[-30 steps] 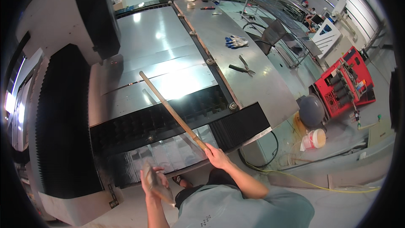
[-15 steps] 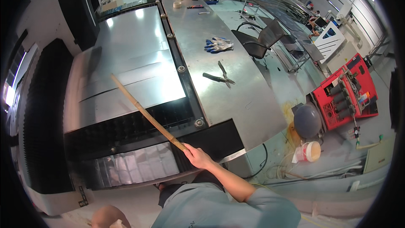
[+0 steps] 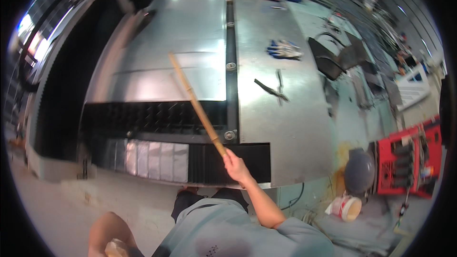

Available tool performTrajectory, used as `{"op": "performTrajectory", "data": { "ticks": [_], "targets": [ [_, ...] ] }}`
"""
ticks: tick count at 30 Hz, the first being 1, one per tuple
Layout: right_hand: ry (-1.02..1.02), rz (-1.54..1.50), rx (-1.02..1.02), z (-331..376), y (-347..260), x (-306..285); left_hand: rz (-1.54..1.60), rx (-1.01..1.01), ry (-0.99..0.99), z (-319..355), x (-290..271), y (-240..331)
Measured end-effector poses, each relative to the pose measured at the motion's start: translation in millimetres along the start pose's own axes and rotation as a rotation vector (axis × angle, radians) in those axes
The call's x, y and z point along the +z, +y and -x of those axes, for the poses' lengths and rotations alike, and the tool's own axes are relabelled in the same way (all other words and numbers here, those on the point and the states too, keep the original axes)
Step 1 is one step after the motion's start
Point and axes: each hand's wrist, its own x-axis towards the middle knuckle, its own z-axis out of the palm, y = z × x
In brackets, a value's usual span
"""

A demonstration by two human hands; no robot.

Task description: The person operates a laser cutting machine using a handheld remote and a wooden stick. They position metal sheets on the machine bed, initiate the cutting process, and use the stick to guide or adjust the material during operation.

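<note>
My right hand (image 3: 235, 166) is closed round the near end of a long bamboo stick (image 3: 202, 114). The stick slants away to the left, its far tip over a large shiny metal sheet (image 3: 190, 24) on the black machine bed; whether the tip touches the sheet I cannot tell. At the lower left my left arm (image 3: 109, 226) shows bent, with a pale item (image 3: 116, 248) beside it that I cannot make out. The left hand itself does not show. Pliers-like hand tools (image 3: 273, 90) and blue-and-white work gloves (image 3: 284, 49) lie on the metal side table (image 3: 300, 135).
A dark bellows-like cover (image 3: 66, 90) runs along the left. Beyond the side table stands a black chair (image 3: 340, 59). A red machine (image 3: 404, 162) with a grey tank (image 3: 359, 171) and a white bucket (image 3: 350, 208) stand on the right.
The view has swung left and tilted, so the bed and table sit further right and look straighter. My right hand still holds the bamboo stick, which now points more steeply away.
</note>
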Motion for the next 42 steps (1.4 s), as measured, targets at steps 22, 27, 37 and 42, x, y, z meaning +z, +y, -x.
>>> {"op": "performTrajectory", "data": {
  "ticks": [22, 27, 37, 42],
  "targets": [
    [-0.288, -0.188, 0.015, 43, -41, 61, -0.433, 0.015, 0.076, 47, 33, 216],
    [-0.358, -0.178, 0.085, 86, -35, 93, -0.813, 0.076, 0.191, 70, 45, 277],
    [-0.335, -0.158, 0.147, 119, -48, 121, -0.503, -0.279, 0.315, 83, 29, 361],
    [-0.197, -0.127, 0.088, 89, -60, 116, -0.307, -0.305, 0.449, 120, -15, 346]
  ]
}}
